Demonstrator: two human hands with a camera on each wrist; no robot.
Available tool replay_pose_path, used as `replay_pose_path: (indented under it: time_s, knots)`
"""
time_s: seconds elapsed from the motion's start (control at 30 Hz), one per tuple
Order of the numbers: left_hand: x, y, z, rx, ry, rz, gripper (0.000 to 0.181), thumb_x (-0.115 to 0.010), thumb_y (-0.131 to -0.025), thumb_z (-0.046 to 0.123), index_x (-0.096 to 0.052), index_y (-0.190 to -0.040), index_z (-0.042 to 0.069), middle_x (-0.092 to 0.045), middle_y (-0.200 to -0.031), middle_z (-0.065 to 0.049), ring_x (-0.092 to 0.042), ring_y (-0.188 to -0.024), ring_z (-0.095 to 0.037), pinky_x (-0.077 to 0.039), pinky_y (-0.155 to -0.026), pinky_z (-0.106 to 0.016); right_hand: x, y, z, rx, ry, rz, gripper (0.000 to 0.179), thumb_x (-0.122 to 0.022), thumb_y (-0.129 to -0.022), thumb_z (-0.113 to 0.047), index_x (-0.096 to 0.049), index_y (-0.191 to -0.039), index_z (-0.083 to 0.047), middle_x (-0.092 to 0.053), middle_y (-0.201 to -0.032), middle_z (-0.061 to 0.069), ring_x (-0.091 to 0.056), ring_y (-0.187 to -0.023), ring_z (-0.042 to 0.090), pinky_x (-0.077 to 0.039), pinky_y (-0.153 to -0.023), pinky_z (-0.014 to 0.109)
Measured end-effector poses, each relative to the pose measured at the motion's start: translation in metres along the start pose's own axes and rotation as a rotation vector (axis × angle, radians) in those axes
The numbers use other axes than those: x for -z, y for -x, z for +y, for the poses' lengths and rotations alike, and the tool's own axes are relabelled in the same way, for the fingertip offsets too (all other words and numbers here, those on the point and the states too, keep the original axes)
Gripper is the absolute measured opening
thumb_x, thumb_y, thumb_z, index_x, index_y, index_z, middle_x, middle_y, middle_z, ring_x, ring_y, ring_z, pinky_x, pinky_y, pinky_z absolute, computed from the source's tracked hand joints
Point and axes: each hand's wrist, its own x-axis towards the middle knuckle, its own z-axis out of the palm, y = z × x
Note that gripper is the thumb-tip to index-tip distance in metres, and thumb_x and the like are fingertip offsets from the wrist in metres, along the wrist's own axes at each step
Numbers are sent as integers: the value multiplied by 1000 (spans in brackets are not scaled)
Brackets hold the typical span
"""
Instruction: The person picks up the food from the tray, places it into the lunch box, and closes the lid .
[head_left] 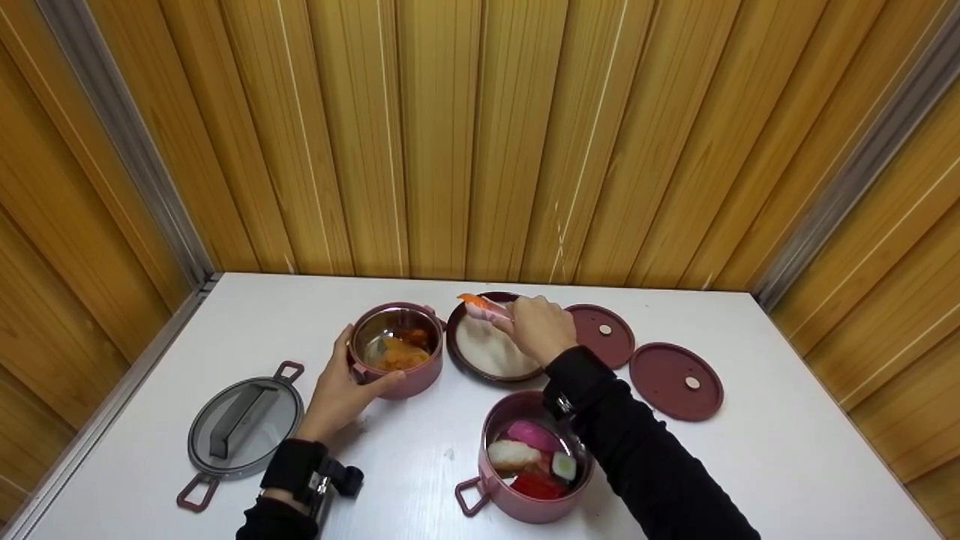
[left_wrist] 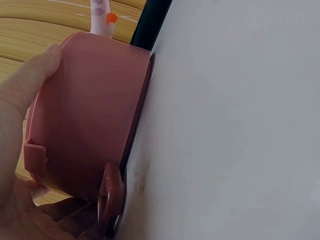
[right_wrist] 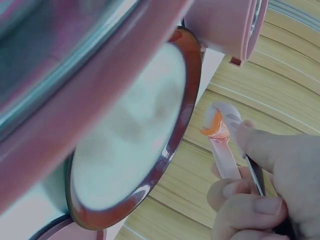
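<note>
Wood-patterned panels (head_left: 431, 135) back the white desk (head_left: 409, 469), where the left hand (head_left: 345, 394) grips a small pink pot (head_left: 412, 382) beside a brown-rimmed plate (head_left: 491, 349). Over the plate, the right hand (head_left: 545, 330) squeezes pink tongs (right_wrist: 225, 162) around an orange-and-white food piece (right_wrist: 217, 126); light, steady pressure should keep it from slipping. Its exact kind is unclear, and a black sleeve (head_left: 660, 469) partly hides the larger pot (head_left: 529, 508).

Head view faces forward-down; close wrist views share one pot (left_wrist: 95, 110).
</note>
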Motion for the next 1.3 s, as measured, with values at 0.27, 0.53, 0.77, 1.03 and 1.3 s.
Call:
replay_pose_path:
  time_s: [0.27, 0.53, 0.77, 1.03, 1.3]
  knots:
    - [-1, -1, -1, -4, 12, 9, 127, -92, -89, 49, -9, -178, 10, -25, -183, -23, -29, -168, -45, -30, -135, -63, 5, 1, -8, 49, -4, 31, 40, -76, -104, -48, -76, -87, -12, -70, -81, 11, -71, -75, 34, -56, -64, 52]
    - [-3, -2, 2, -4, 2, 10, 129, -92, -89, 51, -9, -178, 10, -26, -182, -23, -30, -168, -46, -29, -136, -63, 9, 1, -22, 91, -14, 46, 34, -75, -105, -46, -79, -93, -15, -76, -86, 13, -76, -80, 38, -57, -65, 55]
    - [-4, -3, 4, -4, -7, 4, 129, -92, -89, 52, -8, -178, 9, -25, -182, -24, -28, -169, -46, -29, -135, -65, 7, 5, -38, 151, -18, 67, 35, -75, -104, -48, -78, -91, -16, -79, -88, 14, -78, -82, 40, -58, -64, 56]
    - [-5, -4, 2, -16, 12, 8, 128, -92, -89, 50, -9, -178, 9, -26, -182, -23, -31, -168, -45, -30, -135, -63, -4, 7, -57, 220, -25, 78, 40, -77, -103, -45, -72, -78, -14, -69, -73, 6, -70, -68, 29, -39, -54, 39]
    - [-7, -4, 2, -18, 11, 12, 127, -91, -90, 49, -10, -178, 8, -27, -182, -24, -31, -168, -46, -30, -134, -65, -15, 12, -78, 189, -53, -6, 36, -77, -104, -44, -77, -85, -14, -65, -75, 1, -56, -68, 19, -38, -57, 35]
